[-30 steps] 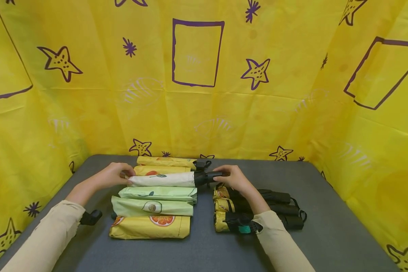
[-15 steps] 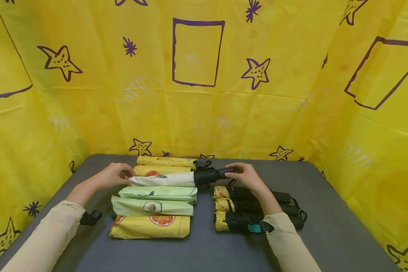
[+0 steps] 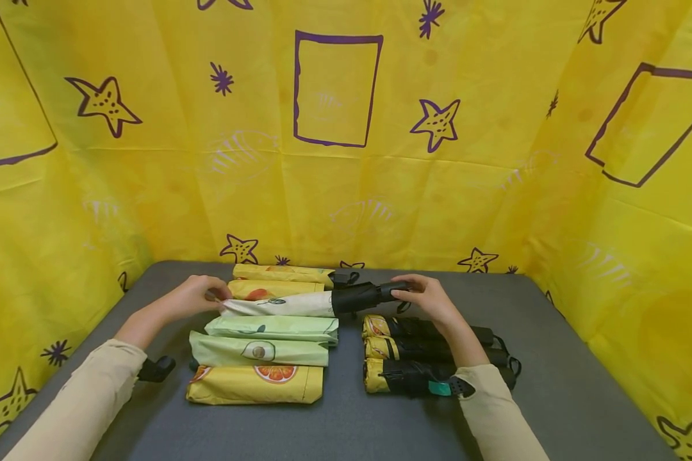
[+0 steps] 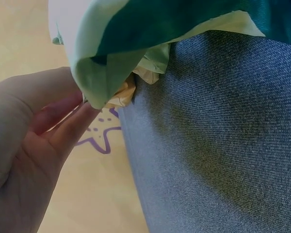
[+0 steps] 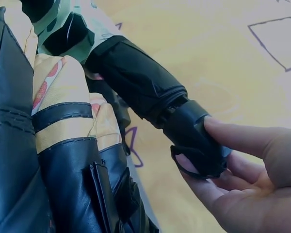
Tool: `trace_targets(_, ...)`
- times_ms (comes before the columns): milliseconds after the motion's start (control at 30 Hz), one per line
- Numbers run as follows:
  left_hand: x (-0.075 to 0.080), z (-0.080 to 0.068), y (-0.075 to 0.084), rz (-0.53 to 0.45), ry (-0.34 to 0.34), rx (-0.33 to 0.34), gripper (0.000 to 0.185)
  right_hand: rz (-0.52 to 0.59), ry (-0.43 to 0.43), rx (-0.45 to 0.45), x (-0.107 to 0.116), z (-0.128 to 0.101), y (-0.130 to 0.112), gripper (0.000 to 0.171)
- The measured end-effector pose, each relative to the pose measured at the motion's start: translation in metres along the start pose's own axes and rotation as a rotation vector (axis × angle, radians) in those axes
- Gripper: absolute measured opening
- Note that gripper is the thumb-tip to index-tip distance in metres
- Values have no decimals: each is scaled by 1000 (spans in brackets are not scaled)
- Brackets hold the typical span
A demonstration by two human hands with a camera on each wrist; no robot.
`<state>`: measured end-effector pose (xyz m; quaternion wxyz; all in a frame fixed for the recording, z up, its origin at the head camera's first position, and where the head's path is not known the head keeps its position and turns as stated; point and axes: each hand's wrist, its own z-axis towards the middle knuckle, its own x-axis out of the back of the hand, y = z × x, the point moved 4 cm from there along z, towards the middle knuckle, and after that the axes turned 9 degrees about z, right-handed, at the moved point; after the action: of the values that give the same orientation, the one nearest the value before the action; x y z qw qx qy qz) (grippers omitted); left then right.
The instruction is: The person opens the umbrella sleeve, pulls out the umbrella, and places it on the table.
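Note:
A black folding umbrella sticks out of a pale cloth sleeve with a leaf print, near the back of the table. My right hand pinches the umbrella's black handle, thumb above and fingers below; a small loop hangs there. At the sleeve's other end, my left hand pinches the cloth corner between thumb and fingers. The umbrella tilts slightly up toward the right. Its far part is hidden inside the sleeve.
Yellow and green printed covers lie in front of and behind it, including an avocado one and an orange-slice one. Three yellow-and-black umbrellas lie under the right forearm. A yellow curtain surrounds the grey table.
My right hand has moved to the right with the handle, and more of the black umbrella shows outside the sleeve. The left hand has stayed at the sleeve's end.

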<state>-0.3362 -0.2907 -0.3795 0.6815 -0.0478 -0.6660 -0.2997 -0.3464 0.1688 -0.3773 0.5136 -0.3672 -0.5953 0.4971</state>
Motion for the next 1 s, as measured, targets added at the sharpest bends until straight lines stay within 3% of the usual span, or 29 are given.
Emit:
trace_targets(667, 3, -1, -1, 15, 10, -7, 15, 15, 15, -11, 25, -8, 5, 51)
trace_targets(1000, 5, -1, -1, 5, 1, 5, 16, 51, 77, -64, 46, -14, 2, 60)
